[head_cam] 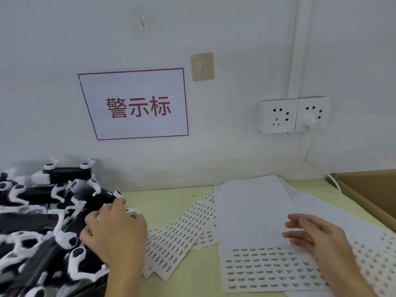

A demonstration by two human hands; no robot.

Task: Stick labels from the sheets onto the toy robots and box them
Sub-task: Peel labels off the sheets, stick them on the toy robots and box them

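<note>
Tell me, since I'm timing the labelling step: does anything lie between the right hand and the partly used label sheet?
Nothing visible does. The right hand hovers open over the partly used label sheet, whose remaining labels lie uncovered at its near end.

1. We see a pale yellow-green table that runs up to a white wall.
2. On its left side lies a heap of black-and-white toy robots, piled over one another.
3. Near the middle lies a fanned stack of label sheets, overlapping, printed with rows of small dark labels.
4. Just right of it lies a large sheet, its far part bare white, its near part with rows of labels.
5. More sheets lie partly under it at the right.
6. A brown cardboard box stands at the far right edge.
</note>
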